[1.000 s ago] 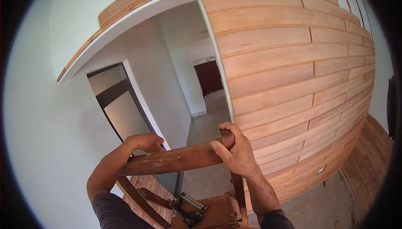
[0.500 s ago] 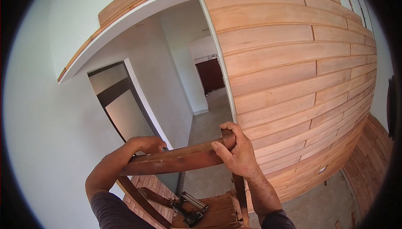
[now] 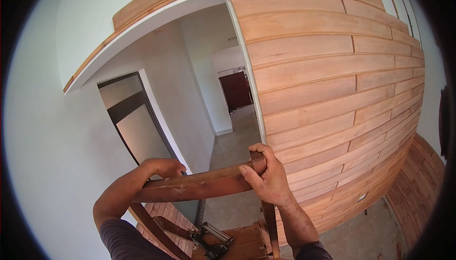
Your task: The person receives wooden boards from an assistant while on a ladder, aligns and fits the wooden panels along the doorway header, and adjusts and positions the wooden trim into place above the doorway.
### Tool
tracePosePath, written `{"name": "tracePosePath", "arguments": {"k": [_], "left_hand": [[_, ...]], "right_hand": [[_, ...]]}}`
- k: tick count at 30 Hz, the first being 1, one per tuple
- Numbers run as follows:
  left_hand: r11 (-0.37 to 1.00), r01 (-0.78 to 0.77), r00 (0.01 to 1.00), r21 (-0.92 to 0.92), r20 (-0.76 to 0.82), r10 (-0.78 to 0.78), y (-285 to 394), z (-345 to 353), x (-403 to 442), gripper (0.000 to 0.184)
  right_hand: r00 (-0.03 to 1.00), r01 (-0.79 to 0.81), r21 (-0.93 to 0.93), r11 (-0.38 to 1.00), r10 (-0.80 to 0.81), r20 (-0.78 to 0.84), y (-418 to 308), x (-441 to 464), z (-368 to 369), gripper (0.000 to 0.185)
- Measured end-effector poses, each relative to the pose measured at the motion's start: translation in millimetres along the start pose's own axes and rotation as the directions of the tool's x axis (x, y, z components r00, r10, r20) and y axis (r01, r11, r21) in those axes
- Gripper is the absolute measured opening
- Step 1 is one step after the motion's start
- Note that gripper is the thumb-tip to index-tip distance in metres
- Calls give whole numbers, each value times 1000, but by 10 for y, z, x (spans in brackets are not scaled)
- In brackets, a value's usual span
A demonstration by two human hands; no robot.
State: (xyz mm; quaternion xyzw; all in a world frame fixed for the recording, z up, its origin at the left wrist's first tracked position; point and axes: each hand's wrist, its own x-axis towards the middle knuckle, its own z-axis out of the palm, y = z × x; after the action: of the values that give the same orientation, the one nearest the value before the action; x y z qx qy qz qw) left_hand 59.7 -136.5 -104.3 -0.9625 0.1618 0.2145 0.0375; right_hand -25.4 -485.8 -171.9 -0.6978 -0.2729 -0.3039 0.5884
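Observation:
A curved dark wooden rail (image 3: pixel 199 184) tops a chair-like wooden frame in front of me. My right hand (image 3: pixel 270 174) is closed around the rail's right end, fingers over the upright post end (image 3: pixel 258 159) and thumb on the near side. On the far side of the rail, my left hand (image 3: pixel 166 167) is curled, its forearm crossing the left end. A small bluish-grey thing (image 3: pixel 184 173) shows at its fingertips, too hidden to name. Below, a nail gun (image 3: pixel 213 242) lies on the frame's wooden seat (image 3: pixel 244 243).
Wooden plank cladding (image 3: pixel 327 65) covers the wall on the right. Ahead is an arched opening onto a corridor floor (image 3: pixel 232 153), with a dark-framed door (image 3: pixel 137 127) at left. A dark red panel (image 3: pixel 235 90) stands far back. Planks (image 3: pixel 413 193) also show at lower right.
The view has shifted slightly, so the opening sits a little lower. Both hands keep nearly the same positions at the rail, and the nail gun stays on the seat.

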Motion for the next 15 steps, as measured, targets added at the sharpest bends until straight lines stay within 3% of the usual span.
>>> {"name": "tracePosePath", "arguments": {"k": [4, 5, 7, 15], "left_hand": [[985, 9, 1000, -170, 24, -5, -109, 44, 59, 23], [986, 7, 1000, -169, 22, -3, -73, 26, 53, 23], [998, -19, 999, 63, 47, 16, 17, -32, 15, 25], [998, -62, 998, -12, -7, 62, -236, 89, 151, 24]], "right_hand": [[1000, -11, -2, 1000, 11, -7, 3, -3, 4, 54], [1000, -10, -5, 1000, 10, -8, 10, -4, 2, 54], [1000, -4, -5, 1000, 4, -1, 17, -3, 4, 54], [999, 34, 2, 999, -34, -13, 62, -3, 9, 51]]}}
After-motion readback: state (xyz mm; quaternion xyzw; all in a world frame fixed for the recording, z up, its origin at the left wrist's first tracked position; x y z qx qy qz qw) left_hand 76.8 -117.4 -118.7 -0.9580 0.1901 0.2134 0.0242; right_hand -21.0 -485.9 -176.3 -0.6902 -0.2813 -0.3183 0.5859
